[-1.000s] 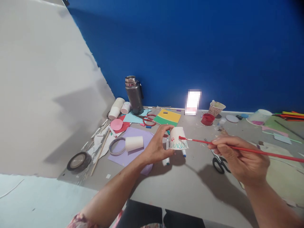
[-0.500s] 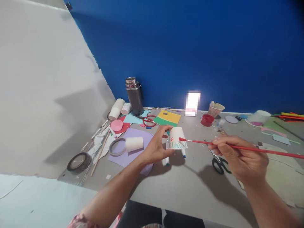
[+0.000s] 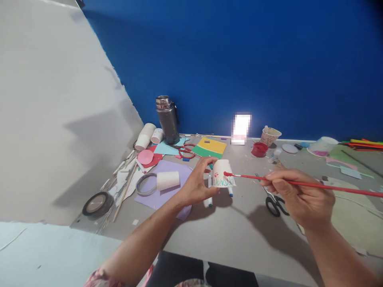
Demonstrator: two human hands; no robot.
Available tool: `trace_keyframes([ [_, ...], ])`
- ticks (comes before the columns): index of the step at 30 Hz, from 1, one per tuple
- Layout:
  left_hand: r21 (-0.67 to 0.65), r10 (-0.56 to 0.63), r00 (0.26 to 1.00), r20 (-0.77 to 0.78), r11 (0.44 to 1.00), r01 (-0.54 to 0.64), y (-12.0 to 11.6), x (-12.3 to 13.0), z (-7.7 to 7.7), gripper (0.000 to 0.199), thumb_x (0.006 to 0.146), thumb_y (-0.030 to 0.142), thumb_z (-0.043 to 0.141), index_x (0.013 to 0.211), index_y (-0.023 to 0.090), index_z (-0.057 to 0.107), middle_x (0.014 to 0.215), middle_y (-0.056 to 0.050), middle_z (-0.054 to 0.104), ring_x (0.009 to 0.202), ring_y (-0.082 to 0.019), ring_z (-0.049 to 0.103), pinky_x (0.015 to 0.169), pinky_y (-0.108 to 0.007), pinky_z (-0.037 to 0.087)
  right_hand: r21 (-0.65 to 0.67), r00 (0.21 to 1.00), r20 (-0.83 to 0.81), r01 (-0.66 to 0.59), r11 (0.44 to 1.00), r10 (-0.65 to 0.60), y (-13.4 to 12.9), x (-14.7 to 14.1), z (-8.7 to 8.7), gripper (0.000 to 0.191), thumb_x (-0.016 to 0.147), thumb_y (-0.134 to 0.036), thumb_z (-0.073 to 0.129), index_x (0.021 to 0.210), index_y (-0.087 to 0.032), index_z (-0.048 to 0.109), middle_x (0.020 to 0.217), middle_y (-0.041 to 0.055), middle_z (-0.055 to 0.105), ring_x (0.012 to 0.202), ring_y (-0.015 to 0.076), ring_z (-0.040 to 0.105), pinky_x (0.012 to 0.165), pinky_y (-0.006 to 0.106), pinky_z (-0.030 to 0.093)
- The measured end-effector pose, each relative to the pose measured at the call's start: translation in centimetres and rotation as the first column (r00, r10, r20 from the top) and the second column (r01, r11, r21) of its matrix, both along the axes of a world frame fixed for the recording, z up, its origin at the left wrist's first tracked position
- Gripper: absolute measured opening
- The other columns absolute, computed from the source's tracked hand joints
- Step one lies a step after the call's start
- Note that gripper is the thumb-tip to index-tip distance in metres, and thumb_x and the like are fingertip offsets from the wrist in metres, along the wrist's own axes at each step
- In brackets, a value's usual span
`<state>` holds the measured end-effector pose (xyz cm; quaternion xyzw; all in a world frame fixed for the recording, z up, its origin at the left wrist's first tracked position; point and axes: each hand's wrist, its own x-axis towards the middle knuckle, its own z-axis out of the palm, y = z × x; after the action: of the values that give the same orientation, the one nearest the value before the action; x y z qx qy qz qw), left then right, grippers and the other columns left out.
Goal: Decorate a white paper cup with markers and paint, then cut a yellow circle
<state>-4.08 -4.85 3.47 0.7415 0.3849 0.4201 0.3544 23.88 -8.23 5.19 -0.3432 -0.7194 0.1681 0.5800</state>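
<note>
Upside down above the table, a white paper cup (image 3: 223, 169) shows green-blue lettering near its rim and small red dabs on its side. My left hand (image 3: 197, 183) grips this cup between thumb and fingers. A thin red paintbrush (image 3: 311, 185) is pinched in my right hand (image 3: 302, 195). The brush's red-loaded tip meets the cup's side, or hovers just before it; I cannot tell which. Under the cup lie markers (image 3: 210, 195) with blue and teal ends. Black-handled scissors (image 3: 275, 203) rest beneath my right hand, partly hidden by it.
An open jar of red paint (image 3: 259, 150) stands before a patterned cup (image 3: 271, 136). At the back are a steel flask (image 3: 168, 123) and a bright, blurred screen (image 3: 241, 128). Leftward lie a paper cup (image 3: 168, 180) on purple paper, tape (image 3: 97, 204), red-handled scissors (image 3: 187, 150) and paper scraps.
The view has shifted slightly, moving the scene a little to the left. Both hands keep their holds, and the brush tip stays at the cup's side.
</note>
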Motion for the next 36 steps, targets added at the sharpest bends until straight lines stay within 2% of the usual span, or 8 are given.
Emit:
trace_keyframes([
  [4,0.001,0.001,1.0,0.0,1.0,-0.001,0.02,0.0,0.02,0.076,0.069,0.012,0.079,0.138,0.028,0.05,0.144,-0.01,0.054,0.135,-0.032,0.054,0.11,-0.051,0.05,0.008,0.998,0.056,-0.007,1.0,0.006,0.0,0.05,0.11,0.013,0.1,-0.019,0.068,0.1,-0.027,0.078,0.084,-0.0001,0.078,0.066,0.0137,0.071,0.058,0.025,0.059],
  [10,-0.003,0.01,1.0,-0.01,1.0,-0.01,0.01,0.02,0.03,0.078,0.068,0.012,0.08,0.138,0.029,0.05,0.145,-0.011,0.054,0.136,-0.033,0.053,0.111,-0.053,0.051,-0.016,0.998,-0.045,0.046,0.999,-0.046,-0.05,0.06,0.26,0.011,0.1,-0.021,0.069,0.1,-0.026,0.079,0.084,0.0016,0.08,0.066,0.017,0.074,0.053,0.026,0.06],
  [16,0.026,0.02,0.999,-0.034,0.999,-0.019,-0.02,0.18,-0.07,0.078,0.068,0.011,0.079,0.138,0.029,0.051,0.142,-0.01,0.055,0.134,-0.032,0.054,0.109,-0.051,0.053,0.05,0.996,0.093,-0.016,0.999,0.011,0.13,-0.34,0.52,0.015,0.1,-0.016,0.068,0.099,-0.028,0.078,0.083,-0.0019,0.078,0.064,0.0127,0.07,0.058,0.025,0.057],
  [18,0.024,0.021,0.999,-0.038,1.0,-0.02,-0.03,0.18,-0.11,0.078,0.067,0.011,0.078,0.138,0.028,0.051,0.141,-0.01,0.055,0.133,-0.032,0.054,0.108,-0.051,0.053,0.055,0.996,0.087,-0.015,0.998,0.01,0.11,-0.42,0.6,0.016,0.1,-0.015,0.067,0.1,-0.028,0.077,0.083,-0.0021,0.078,0.064,0.0123,0.069,0.058,0.025,0.056],
  [29,0.018,0.013,0.999,-0.041,1.0,-0.012,-0.1,0.16,0.1,0.077,0.067,0.011,0.078,0.137,0.028,0.051,0.141,-0.01,0.055,0.133,-0.033,0.054,0.109,-0.052,0.052,0.037,0.998,0.057,0.028,0.999,-0.03,0.05,-0.2,0.2,0.015,0.1,-0.017,0.068,0.1,-0.028,0.078,0.085,-0.0012,0.078,0.068,0.0152,0.072,0.064,0.029,0.058],
  [36,0.012,0.007,1.0,-0.015,1.0,-0.006,-0.1,0.05,0.06,0.076,0.069,0.011,0.079,0.137,0.029,0.051,0.143,-0.011,0.055,0.134,-0.033,0.054,0.11,-0.053,0.051,0.014,0.996,0.047,0.07,0.997,-0.071,0.02,0.29,0.06,0.011,0.1,-0.022,0.07,0.102,-0.029,0.078,0.083,-0.0004,0.079,0.066,0.0178,0.073,0.062,0.032,0.059],
])
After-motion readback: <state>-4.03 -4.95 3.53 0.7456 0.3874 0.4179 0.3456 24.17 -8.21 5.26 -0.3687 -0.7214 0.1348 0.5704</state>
